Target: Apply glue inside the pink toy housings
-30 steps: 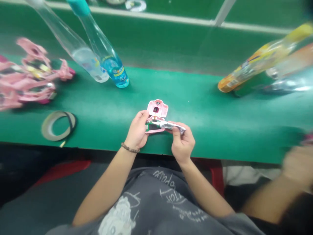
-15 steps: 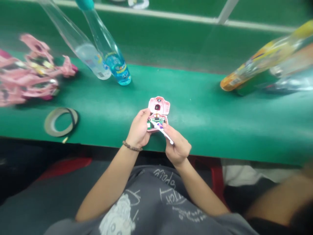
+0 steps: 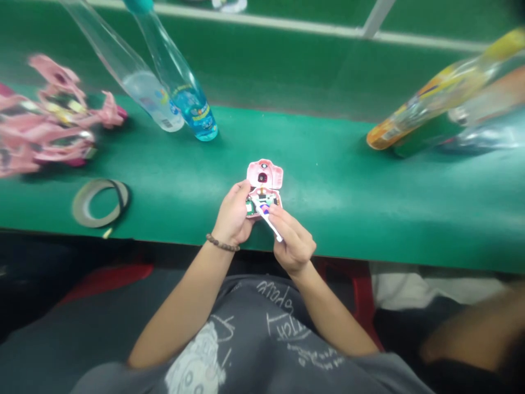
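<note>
An opened pink case [image 3: 274, 178] with a green circuit board [image 3: 250, 207] inside is held above the green table's front part. My left hand [image 3: 233, 214], with a beaded bracelet on its wrist, grips the case by its left side, thumb on top. In my right hand [image 3: 294, 238] is a slim white tool [image 3: 273, 226] with a purple patch, pinched between thumb and fingers. The tool's tip lies over the board; its exact contact is too small to tell. The case's pink upper half stands folded away from me.
A tape roll [image 3: 77, 207] lies on the green table [image 3: 328, 213] at left, below a pile of pink cases [image 3: 61, 131]. Two bottles, one blue [image 3: 197, 112], stand behind it. More bottles [image 3: 389, 131] are at the back right. Another person's arm [image 3: 463, 334] shows at lower right.
My right hand has shifted slightly left, and the white tool is now held a little more steeply across the board. My left hand still holds the case.
</note>
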Available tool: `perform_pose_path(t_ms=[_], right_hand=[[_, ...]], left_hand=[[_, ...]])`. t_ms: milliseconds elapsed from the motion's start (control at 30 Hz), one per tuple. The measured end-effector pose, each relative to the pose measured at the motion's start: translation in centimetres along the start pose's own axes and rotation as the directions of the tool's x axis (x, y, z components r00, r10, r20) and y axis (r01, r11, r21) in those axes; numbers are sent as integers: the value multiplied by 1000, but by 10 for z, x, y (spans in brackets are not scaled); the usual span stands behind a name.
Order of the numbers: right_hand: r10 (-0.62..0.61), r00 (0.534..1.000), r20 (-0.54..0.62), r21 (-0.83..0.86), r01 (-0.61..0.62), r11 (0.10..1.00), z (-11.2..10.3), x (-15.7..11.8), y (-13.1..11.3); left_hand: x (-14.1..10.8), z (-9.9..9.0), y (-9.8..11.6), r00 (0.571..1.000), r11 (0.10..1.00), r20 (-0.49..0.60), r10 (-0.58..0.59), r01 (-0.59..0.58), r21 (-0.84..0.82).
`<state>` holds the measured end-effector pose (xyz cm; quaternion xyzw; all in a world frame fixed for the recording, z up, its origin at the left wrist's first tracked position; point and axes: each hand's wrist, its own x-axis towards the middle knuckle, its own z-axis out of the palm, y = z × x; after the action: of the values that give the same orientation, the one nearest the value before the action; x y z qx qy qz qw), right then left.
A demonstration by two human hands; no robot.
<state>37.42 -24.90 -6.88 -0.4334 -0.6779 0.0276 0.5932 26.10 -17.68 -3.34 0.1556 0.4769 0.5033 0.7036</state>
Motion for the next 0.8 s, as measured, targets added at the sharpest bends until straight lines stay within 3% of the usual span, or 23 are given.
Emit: perform_pose_path(t_ms=[333,467,633,800], right_hand=[[10,1000,-15,-34,-11,999,-2,2,-3],[86,990,-109,-50,-91,995,-10,-1,1],[187,972,-144,-57,-197,979,-18,-4,5],[169,977,-127,-104,-183,978,-18,-3,6]], left_hand=[[-2,-3,0,1000,1000,-4,-3,3,7],[-4,-4,3,999,998,3,-43,43,45],[-4,-4,7,998,997,8,-58,57,59],[-6,-2,7,998,997,-4,-56,56,52]])
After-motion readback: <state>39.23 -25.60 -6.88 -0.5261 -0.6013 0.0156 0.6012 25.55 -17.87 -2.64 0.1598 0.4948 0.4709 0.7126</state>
